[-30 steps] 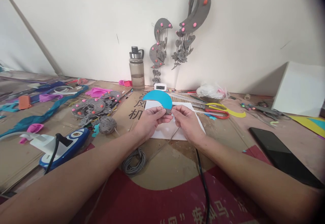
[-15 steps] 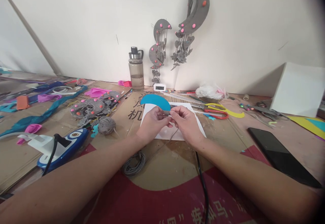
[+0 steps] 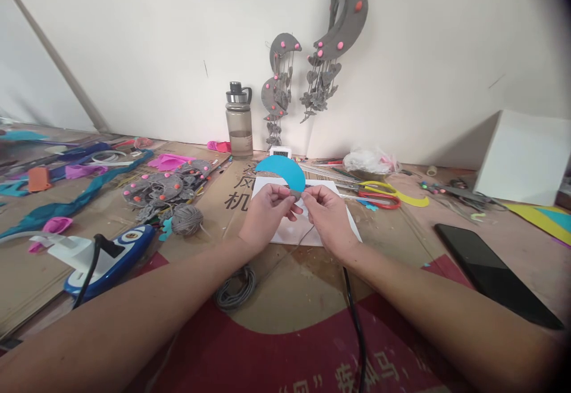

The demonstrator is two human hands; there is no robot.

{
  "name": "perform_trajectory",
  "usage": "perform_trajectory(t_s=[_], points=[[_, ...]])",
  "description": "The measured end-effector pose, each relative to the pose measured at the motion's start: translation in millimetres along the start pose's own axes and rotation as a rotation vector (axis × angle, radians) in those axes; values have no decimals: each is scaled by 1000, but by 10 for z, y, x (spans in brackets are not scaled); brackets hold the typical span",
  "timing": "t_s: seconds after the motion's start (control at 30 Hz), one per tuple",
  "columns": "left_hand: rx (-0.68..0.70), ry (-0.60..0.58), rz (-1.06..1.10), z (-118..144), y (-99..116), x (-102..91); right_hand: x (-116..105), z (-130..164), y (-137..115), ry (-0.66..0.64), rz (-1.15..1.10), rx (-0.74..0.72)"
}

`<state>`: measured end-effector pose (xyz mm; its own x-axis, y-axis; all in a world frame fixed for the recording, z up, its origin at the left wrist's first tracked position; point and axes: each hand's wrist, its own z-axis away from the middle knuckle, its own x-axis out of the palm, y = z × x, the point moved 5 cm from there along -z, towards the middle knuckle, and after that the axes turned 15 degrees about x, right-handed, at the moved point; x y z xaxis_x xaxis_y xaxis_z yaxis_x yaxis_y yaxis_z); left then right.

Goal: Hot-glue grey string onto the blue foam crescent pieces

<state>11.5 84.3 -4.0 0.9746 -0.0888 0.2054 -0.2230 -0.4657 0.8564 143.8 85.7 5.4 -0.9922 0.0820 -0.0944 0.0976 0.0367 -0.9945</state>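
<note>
Nearest, a grey cord coil (image 3: 234, 278) lies on the bench (image 3: 289, 286). Beyond it the left hand (image 3: 266, 214) and right hand (image 3: 329, 217) pinch shut on a small grey piece (image 3: 295, 194) at the lower right tip of a blue crescent (image 3: 282, 170), whose long axis runs up-left toward the water bottle (image 3: 239, 120).
</note>
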Motion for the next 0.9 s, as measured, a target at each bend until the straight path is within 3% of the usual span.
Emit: perform_trajectory(t_s=[0.17, 0.3, 0.47, 0.6, 0.9], points=[[187, 16, -216, 19, 25, -24, 15, 60, -84, 13, 57, -56], [153, 7, -245, 21, 34, -19, 73, 122, -150, -74, 69, -110], [38, 7, -157, 7, 20, -12, 120, 132, -119, -159, 72, -121], [-46, -26, -28, -2, -6, 1, 108, 104, -73, -127, 121, -122], [-88, 72, 260, -34, -4, -54, 81, 83, -93, -93, 251, -156]])
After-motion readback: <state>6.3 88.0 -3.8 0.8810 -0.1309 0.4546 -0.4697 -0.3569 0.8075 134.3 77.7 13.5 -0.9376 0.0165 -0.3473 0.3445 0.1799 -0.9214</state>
